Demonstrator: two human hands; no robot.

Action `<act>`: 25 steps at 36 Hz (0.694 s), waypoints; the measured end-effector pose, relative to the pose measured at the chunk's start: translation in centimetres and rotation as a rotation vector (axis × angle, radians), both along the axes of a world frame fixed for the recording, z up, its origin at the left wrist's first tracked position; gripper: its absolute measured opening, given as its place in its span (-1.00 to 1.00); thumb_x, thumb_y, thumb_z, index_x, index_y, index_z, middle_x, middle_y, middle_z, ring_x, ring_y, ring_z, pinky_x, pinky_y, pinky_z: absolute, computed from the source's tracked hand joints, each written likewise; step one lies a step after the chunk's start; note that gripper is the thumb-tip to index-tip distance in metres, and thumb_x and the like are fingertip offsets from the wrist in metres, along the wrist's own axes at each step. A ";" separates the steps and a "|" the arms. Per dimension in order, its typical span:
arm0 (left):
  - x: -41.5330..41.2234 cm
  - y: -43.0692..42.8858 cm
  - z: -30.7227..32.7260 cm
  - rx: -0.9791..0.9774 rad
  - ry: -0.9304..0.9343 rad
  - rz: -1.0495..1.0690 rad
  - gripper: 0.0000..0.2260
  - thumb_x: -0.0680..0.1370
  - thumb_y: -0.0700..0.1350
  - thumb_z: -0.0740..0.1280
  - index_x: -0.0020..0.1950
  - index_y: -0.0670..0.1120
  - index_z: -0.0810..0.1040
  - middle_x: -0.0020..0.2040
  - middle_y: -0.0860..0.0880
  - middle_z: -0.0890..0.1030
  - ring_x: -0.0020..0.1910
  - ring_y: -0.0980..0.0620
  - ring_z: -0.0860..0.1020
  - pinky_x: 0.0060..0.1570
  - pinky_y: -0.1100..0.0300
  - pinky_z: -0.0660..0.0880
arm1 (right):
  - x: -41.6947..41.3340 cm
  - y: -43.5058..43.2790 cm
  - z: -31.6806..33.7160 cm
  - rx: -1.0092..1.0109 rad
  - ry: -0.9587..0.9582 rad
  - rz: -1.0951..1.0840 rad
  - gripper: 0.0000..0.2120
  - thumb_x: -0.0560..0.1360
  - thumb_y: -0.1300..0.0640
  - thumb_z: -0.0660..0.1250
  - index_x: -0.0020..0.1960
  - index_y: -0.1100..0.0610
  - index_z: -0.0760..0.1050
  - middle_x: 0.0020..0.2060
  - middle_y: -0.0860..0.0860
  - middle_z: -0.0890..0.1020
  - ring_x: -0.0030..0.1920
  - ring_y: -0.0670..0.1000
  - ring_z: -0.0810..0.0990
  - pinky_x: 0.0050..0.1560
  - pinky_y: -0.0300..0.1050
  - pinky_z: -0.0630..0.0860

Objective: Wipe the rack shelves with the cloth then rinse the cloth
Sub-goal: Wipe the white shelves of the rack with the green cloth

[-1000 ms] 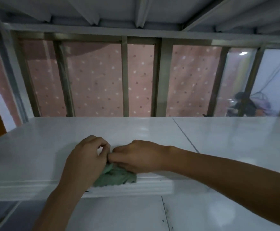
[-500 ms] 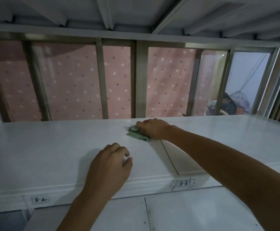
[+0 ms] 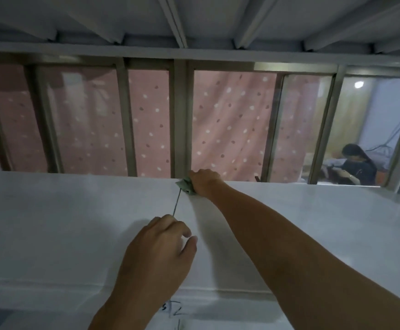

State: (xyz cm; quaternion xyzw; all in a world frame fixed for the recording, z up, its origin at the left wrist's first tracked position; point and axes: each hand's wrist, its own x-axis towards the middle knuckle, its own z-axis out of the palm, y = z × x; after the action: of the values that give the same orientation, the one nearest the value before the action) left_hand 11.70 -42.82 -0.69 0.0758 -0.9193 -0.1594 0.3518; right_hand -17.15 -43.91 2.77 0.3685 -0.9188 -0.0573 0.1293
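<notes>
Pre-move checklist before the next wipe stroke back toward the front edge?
1. Cloth under the right hand: ok, pressed on the shelf top.
2. Cloth at the back edge of the shelf, by the window frame: ok.
3. Left hand out of the stroke path: not ok, it rests on the shelf nearly in line with the cloth, on the panel seam.
4. Shelf free of objects: ok.
5. Cloth dirty enough to rinse: cannot tell.
</notes>
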 end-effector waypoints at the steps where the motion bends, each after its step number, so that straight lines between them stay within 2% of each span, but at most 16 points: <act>1: -0.3 0.8 -0.2 -0.007 -0.002 0.000 -0.74 0.51 0.20 0.09 -0.24 0.14 0.46 -0.20 0.21 0.49 -0.17 0.15 0.46 -0.16 0.18 0.47 | -0.1 0.2 0.0 -0.007 -0.005 0.007 -0.67 0.61 0.12 0.21 0.36 0.11 0.38 0.15 0.14 0.57 0.13 0.21 0.56 -0.02 0.07 0.47; 4: -1.1 2.8 -0.8 -0.031 -0.009 0.012 -0.71 0.49 0.17 0.15 -0.26 0.08 0.56 -0.24 0.19 0.53 -0.24 0.13 0.51 -0.27 0.22 0.48 | -0.9 1.7 -0.2 -0.007 -0.017 0.015 -0.69 0.61 0.12 0.22 0.34 0.10 0.41 0.13 0.11 0.58 0.09 0.17 0.56 -0.08 0.02 0.42; 7: -1.3 3.4 -1.3 -0.025 -0.054 0.026 -0.74 0.49 0.17 0.19 -0.27 0.11 0.57 -0.24 0.21 0.52 -0.23 0.13 0.51 -0.25 0.23 0.45 | -1.8 3.6 -0.4 0.006 -0.026 0.015 -0.65 0.60 0.10 0.25 0.38 0.10 0.36 0.11 0.11 0.56 0.09 0.17 0.56 -0.04 0.05 0.47; 11: -1.3 4.4 -1.3 -0.045 -0.016 0.052 -0.84 0.47 0.05 0.31 -0.29 0.08 0.59 -0.26 0.19 0.54 -0.24 0.07 0.53 -0.28 0.19 0.46 | -2.4 7.5 -0.4 -0.061 -0.031 -0.017 -0.66 0.64 0.05 0.17 0.37 0.14 0.33 0.21 0.16 0.54 0.19 0.22 0.54 0.08 0.08 0.47; 14: -1.7 6.4 -1.2 -0.063 0.005 -0.015 -0.79 0.50 0.06 0.27 -0.29 0.05 0.59 -0.26 0.15 0.55 -0.25 0.06 0.53 -0.25 0.17 0.50 | -2.8 10.7 -0.3 -0.078 -0.016 -0.067 -0.67 0.65 0.08 0.12 0.38 0.15 0.32 0.23 0.18 0.53 0.21 0.25 0.53 -0.02 0.06 0.41; 18: -3.1 10.4 -0.9 -0.079 -0.052 -0.095 -0.84 0.46 0.00 0.42 -0.31 0.09 0.55 -0.28 0.18 0.52 -0.26 0.13 0.50 -0.24 0.31 0.35 | -3.2 14.0 -0.2 -0.067 -0.045 -0.131 -0.65 0.65 0.10 0.11 0.42 0.15 0.28 0.28 0.19 0.50 0.25 0.26 0.50 0.11 0.14 0.46; 20: -4.0 12.4 -0.5 -0.093 -0.083 -0.137 -0.83 0.48 0.05 0.26 -0.29 0.09 0.55 -0.26 0.17 0.51 -0.24 0.14 0.47 -0.24 0.30 0.35 | -3.6 15.6 -0.1 -0.049 -0.038 -0.142 -0.64 0.65 0.10 0.12 0.42 0.15 0.29 0.28 0.19 0.50 0.26 0.25 0.50 0.15 0.14 0.46; 22: -5.0 14.1 0.0 -0.102 -0.100 -0.179 -0.72 0.50 0.10 0.11 -0.24 0.07 0.56 -0.20 0.15 0.52 -0.15 0.13 0.47 -0.18 0.25 0.41 | -4.3 17.1 -0.3 -0.043 -0.044 -0.157 -0.64 0.65 0.10 0.15 0.41 0.15 0.30 0.28 0.18 0.50 0.26 0.24 0.50 0.15 0.14 0.47; 25: -7.0 17.3 1.1 -0.098 -0.091 -0.253 -0.77 0.61 0.08 0.20 -0.08 0.05 0.61 -0.06 0.13 0.56 -0.01 0.12 0.46 0.02 0.21 0.46 | -5.7 20.3 -0.4 -0.072 -0.060 -0.186 -0.64 0.64 0.10 0.18 0.41 0.13 0.30 0.27 0.18 0.51 0.23 0.24 0.52 0.13 0.13 0.49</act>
State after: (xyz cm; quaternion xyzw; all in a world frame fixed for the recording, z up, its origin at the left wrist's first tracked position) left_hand 4.74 -25.51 0.37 -0.0507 -0.9432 -0.1539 0.2901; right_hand -22.83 -23.56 2.41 0.2783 -0.9540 -0.0251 0.1089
